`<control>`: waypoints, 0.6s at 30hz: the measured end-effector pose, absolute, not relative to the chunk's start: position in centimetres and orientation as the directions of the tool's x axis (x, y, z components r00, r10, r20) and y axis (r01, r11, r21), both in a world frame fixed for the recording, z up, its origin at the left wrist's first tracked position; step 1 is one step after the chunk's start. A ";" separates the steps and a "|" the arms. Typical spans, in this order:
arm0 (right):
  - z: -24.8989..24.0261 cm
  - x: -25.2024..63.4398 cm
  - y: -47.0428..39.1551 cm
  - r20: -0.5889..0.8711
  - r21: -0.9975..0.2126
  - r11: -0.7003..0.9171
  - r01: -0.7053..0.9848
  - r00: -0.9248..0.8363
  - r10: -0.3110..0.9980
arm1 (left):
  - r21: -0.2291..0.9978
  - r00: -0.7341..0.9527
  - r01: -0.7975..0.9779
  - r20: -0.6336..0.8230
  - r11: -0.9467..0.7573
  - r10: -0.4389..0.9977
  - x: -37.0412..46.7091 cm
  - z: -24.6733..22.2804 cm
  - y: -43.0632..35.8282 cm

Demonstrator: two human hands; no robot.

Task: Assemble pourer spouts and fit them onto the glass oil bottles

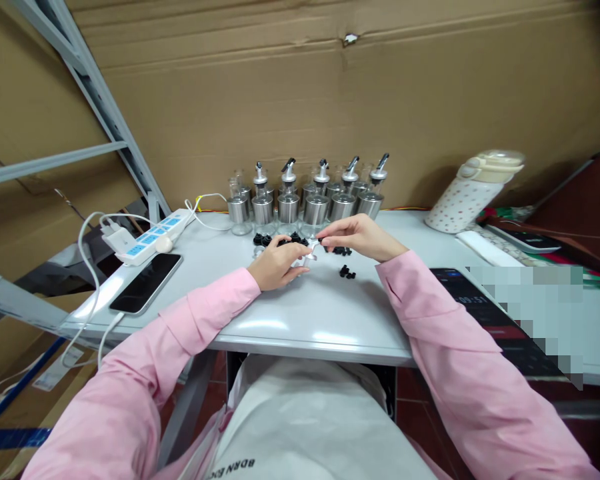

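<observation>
My left hand [280, 262] is closed around a small silver pourer top [311, 253], held just above the table and partly covered by the fingers. From the other side, my right hand [363, 235] pinches a small black piece [321, 241] against or close to that top; whether the two are joined I cannot tell. Behind the hands lies a pile of black stopper parts [296, 238], partly hidden by my left hand. Loose black pieces [347, 272] lie by my right hand. Further back, several glass bottles with steel sleeves [316, 209] stand in rows, some with pourer tops fitted.
A dark-screened phone [147, 283] and a white power strip [153, 237] with cables are on the left. On the right lie a large tablet-like screen [485, 313] and a dotted tumbler [465, 193], tilted in view. Cardboard [280, 100] walls the back; a metal frame [95, 87] stands left.
</observation>
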State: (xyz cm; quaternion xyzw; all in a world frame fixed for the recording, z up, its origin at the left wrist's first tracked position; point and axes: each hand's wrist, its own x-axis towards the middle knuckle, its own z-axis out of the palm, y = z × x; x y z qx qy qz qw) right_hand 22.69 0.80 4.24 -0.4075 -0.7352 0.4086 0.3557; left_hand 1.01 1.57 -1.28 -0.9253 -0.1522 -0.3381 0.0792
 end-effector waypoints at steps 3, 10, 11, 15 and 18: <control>4.2 22.7 0.8 0.172 -0.913 0.298 0.280 -0.398 0.901 | -0.058 0.722 0.336 0.657 -0.940 0.218 1.0 -1.3 1.6; 3.9 22.6 1.0 0.188 -0.918 0.305 0.255 -0.399 0.898 | -0.049 0.728 0.375 0.634 -0.926 0.262 1.0 -1.4 1.7; 3.8 22.7 1.0 0.193 -0.915 0.312 0.257 -0.400 0.896 | -0.052 0.728 0.371 0.636 -0.927 0.256 1.0 -1.4 1.7; 3.8 22.6 1.0 0.197 -0.910 0.312 0.274 -0.378 0.905 | -0.055 0.736 0.345 0.636 -0.937 0.234 1.0 -1.4 1.6; 3.9 22.5 1.0 0.207 -0.899 0.323 0.296 -0.363 0.909 | -0.057 0.737 0.320 0.642 -0.946 0.210 1.0 -1.4 1.6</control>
